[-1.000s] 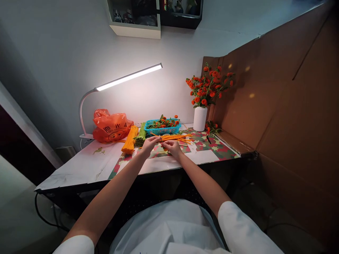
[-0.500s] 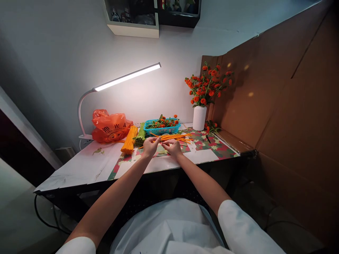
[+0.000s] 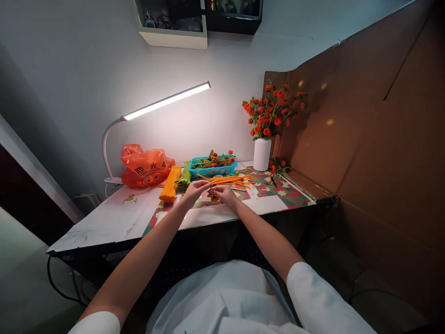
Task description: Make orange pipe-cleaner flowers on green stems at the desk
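My left hand (image 3: 195,191) is closed in a pinch, its fingertips meeting those of my right hand (image 3: 225,195) just above the table's front part. Between the fingertips is something too small to make out. Below my right fingers hangs a small orange and green pipe cleaner piece (image 3: 214,199), partly hidden by the hand. Just behind both hands lie loose orange pipe cleaners (image 3: 232,180). To the left of my left hand are a bundle of yellow-orange pipe cleaners (image 3: 170,185) and a bundle of green pipe cleaners (image 3: 185,175).
A blue basket (image 3: 217,171) holds orange flowers with green stems. Behind to the right stands a white vase (image 3: 262,155) of orange flowers (image 3: 267,111). An orange plastic bag (image 3: 146,169) and a lit lamp (image 3: 167,101) are at left. Cardboard (image 3: 347,116) walls the right side.
My left hand has turned a little and sits lower and flatter. The orange part of the small piece now shows below my right fingers.
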Action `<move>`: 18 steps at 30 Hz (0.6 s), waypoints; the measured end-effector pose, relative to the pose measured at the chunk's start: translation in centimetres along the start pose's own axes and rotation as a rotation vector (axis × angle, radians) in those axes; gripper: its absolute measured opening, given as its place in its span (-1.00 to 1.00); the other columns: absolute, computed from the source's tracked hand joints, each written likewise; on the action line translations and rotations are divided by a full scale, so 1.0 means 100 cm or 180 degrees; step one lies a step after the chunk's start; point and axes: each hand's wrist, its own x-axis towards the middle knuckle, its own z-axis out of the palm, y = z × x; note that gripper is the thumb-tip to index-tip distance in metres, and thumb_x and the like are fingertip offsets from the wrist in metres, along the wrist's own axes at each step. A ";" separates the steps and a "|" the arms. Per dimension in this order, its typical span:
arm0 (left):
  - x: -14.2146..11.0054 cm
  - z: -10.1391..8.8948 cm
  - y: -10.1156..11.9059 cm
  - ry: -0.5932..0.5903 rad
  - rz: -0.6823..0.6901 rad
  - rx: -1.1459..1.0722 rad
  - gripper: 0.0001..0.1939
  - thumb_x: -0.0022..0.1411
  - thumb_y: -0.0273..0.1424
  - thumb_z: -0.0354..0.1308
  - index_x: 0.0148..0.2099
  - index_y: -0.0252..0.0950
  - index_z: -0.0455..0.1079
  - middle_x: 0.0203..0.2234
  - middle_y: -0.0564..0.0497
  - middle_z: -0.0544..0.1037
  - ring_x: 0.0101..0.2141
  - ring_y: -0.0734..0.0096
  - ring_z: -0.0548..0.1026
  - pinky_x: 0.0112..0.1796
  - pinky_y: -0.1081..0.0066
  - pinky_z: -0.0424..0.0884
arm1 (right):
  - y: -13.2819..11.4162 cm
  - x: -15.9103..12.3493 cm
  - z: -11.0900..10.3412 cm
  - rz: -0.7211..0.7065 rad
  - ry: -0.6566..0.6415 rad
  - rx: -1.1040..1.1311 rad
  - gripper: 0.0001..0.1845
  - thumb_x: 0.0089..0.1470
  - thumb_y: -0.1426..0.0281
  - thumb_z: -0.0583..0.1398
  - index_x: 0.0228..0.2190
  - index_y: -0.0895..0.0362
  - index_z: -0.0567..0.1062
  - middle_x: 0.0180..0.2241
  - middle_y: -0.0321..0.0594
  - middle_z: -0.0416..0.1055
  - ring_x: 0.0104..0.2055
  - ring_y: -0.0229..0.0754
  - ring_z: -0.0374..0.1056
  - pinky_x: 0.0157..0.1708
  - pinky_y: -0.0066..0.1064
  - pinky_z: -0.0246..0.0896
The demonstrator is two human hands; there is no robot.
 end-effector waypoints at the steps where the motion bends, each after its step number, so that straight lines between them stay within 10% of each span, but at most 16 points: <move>1: 0.000 -0.003 0.000 -0.0093 -0.0055 0.0032 -0.62 -0.12 -0.07 0.32 -0.42 -0.31 0.48 -0.55 0.03 0.48 -0.49 0.43 0.38 -0.42 0.43 0.26 | -0.001 0.000 0.000 0.0003 -0.0053 -0.0020 -0.45 -0.21 -0.07 0.29 -0.45 0.19 0.59 -0.48 -0.19 0.50 -0.42 -0.26 0.35 -0.36 -0.42 0.25; 18: -0.009 0.012 0.007 0.0340 0.0243 0.0187 -0.56 -0.16 -0.04 0.35 -0.44 -0.33 0.44 -0.56 0.00 0.53 -0.51 0.41 0.45 -0.43 0.43 0.32 | 0.007 0.003 0.000 0.0342 0.0527 0.0382 -0.53 -0.53 0.10 0.45 -0.60 0.21 0.54 -0.60 -0.25 0.47 -0.54 -0.30 0.34 -0.45 -0.43 0.26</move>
